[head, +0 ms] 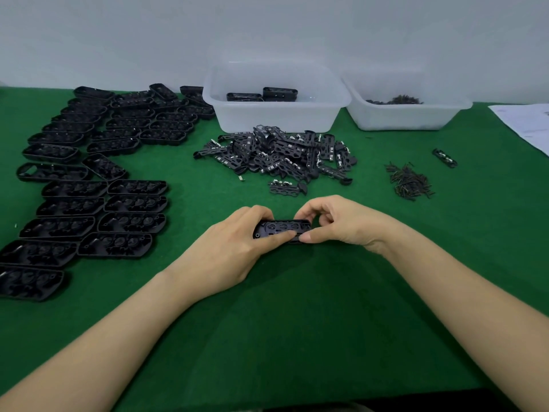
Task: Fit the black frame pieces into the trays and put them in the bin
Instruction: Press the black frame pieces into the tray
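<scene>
A black tray with a frame piece in it (282, 228) lies on the green table in front of me. My left hand (234, 248) grips its left end, thumb across the top. My right hand (335, 223) pinches its right end with curled fingers and thumb. Beyond them lies a heap of loose black frame pieces (276, 153), with one single piece (286, 187) nearer me. Several empty black trays (89, 185) lie in rows on the left. A clear plastic bin (276, 114) at the back holds two finished trays (263, 95).
A second clear bin (407, 114) at the back right holds small dark screws. A loose pile of screws (410, 181) and one stray frame piece (444, 158) lie on the right. White paper (528, 126) sits at the far right edge.
</scene>
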`<state>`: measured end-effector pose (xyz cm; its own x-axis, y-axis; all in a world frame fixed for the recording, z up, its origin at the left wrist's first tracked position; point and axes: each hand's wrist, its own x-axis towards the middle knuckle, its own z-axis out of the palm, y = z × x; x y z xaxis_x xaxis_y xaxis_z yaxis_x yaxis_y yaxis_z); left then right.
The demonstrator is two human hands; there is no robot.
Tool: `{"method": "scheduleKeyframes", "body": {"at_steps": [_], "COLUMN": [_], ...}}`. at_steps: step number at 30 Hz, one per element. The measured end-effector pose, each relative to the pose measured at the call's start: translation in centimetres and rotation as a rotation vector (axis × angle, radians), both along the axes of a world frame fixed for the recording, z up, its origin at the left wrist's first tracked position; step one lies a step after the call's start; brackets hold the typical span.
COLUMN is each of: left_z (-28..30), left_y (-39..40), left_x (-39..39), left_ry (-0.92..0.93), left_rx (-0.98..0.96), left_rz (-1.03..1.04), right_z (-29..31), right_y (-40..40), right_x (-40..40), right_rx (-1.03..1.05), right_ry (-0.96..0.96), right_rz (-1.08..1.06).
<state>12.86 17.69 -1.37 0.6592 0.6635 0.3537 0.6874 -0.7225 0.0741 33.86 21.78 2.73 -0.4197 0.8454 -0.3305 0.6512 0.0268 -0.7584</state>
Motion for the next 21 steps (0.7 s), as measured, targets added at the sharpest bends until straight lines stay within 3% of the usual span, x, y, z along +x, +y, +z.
{"method": "scheduleKeyframes", "body": {"at_steps": [12, 15, 21], "left_z": [-0.5, -0.7, -0.8], "left_y": [0.7, 0.9, 0.8], "left_x": [-0.2, -0.4, -0.3], "left_ry": [-0.221, -0.336, -0.335], "left_rx": [-0.118, -0.173, -0.152], "left_rz": [-0.048, -0.032, -0.017], "right_z": [-2.1, -2.2, -1.3], "right_y": [-1.0, -1.2, -0.7], "right_x": [-0.8, -0.9, -0.9], "right_rx": [0.186, 0.181, 0.060], "right_ry": [0.013, 0.010, 0.032], "right_rz": [-0.136, -0.137, -0.109]}}
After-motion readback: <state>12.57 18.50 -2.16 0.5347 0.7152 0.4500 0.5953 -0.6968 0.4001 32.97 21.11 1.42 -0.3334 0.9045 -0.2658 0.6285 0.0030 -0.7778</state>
